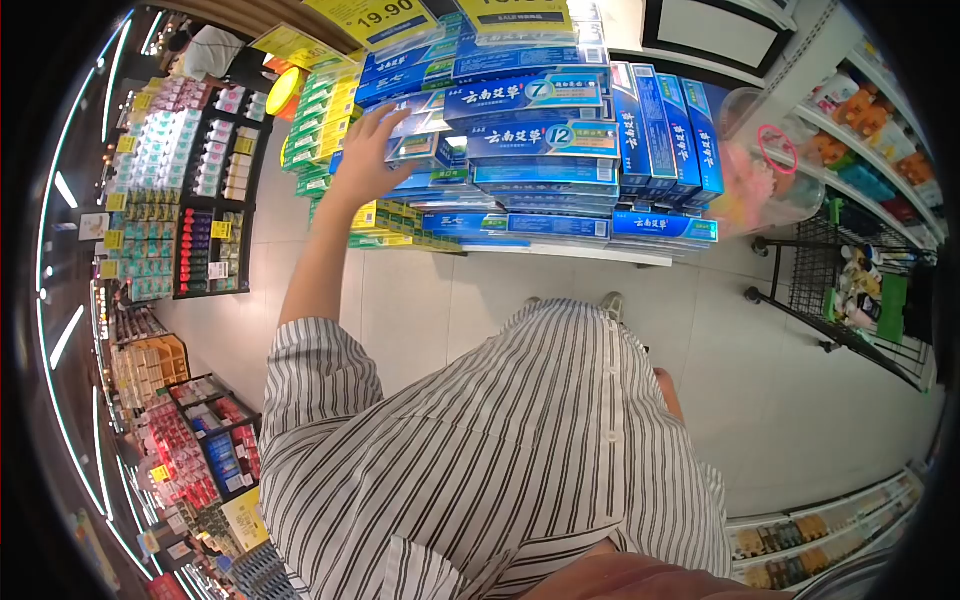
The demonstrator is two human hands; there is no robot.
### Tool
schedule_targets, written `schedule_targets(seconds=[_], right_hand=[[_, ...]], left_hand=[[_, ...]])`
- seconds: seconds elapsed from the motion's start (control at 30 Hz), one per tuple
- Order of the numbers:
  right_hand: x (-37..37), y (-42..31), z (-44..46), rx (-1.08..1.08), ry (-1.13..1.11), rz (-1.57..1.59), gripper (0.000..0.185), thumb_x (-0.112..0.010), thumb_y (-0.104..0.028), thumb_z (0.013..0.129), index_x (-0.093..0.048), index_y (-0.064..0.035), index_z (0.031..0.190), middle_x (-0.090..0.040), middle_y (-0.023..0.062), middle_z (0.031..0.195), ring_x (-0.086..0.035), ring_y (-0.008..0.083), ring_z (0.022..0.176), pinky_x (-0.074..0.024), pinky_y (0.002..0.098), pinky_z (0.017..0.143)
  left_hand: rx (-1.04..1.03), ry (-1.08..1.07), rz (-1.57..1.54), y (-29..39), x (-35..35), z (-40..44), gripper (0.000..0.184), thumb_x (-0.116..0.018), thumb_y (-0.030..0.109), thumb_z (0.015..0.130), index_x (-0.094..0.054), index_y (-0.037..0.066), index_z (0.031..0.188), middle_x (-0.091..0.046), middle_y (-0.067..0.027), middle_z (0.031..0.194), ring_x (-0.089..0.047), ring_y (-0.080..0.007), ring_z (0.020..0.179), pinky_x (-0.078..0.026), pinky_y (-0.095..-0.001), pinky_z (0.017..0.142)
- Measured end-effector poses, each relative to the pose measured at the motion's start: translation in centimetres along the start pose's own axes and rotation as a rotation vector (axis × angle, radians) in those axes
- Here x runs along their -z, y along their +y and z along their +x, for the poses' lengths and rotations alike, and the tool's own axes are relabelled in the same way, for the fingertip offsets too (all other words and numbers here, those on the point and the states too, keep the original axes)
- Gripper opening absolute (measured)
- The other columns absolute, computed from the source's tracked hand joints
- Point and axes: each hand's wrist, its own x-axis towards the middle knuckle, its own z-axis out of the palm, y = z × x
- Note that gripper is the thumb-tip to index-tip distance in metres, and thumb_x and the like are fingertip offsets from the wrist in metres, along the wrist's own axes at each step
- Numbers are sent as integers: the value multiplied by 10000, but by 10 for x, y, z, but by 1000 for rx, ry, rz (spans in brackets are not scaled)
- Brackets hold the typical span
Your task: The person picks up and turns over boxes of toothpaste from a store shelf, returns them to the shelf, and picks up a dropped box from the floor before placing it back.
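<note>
Here, left hand (368,155) perhaps touching boxes (540,139); wide floor (410,305) beyond shelf edge (590,254).

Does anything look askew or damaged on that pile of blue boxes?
Several blue-and-white oblong cardboard boxes at the right end of the pile are turned crosswise to their neighbours, breaking the even pattern. No clear damage shows.

"19.90": yellow sign (372,22) | "云南", "7": upper blue box (520,97) | "12": lower blue box (520,142)

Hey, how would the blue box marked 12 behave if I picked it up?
The box marked 12 would probably feel stiff, given its crisp edges. Its glossy sheen suggests slightly slippery sides. Flat-faced, it seems unlikely to roll.
</note>
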Motion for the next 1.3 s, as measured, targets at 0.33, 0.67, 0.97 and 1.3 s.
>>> schedule_targets(seconds=[0.33, 0.67, 0.97, 1.3], right_hand=[[32, -77, -45, 66, 7, -104, 385, -620, -276, 819, -664, 51, 1020, -690, 210, 960, -658, 290, 919, -498, 360, 824], [30, -143, -85, 125, 41, 196, 351, -607, -264, 885, -629, 5, 1111, -664, 82, 926, -608, 158, 825, -485, 290, 767], [63, -348, -232, 584, -354, 779, 421, -548, -295, 961, -502, -43, 1295, -629, 62, 1104, -604, 146, 990, -506, 305, 795], [53, -353, -250, 466, -354, 871, 449, -525, -309, 969, -447, -65, 1337, -632, 67, 1068, -646, 146, 878, -548, 292, 678]], left_hand=[[277, -282, 25, -24, 12, -21, 520, -780, 153, 700, -595, 106, 1183, -622, -109, 1107, -612, -312, 979, -495, -383, 841], [292, -327, -1044, 79, 29, -66, 479, -754, 156, 800, -567, 1, 1212, -598, -67, 1067, -592, -176, 1009, -478, -321, 855], [240, -970, -1351, 178, -53, -27, 486, -691, 141, 866, -516, -43, 1280, -600, -135, 1207, -564, -182, 1119, -454, -302, 950], [246, -1175, -1292, 158, -62, -35, 519, -673, 211, 885, -503, -7, 1324, -603, -75, 1216, -559, -140, 1079, -449, -270, 930]])
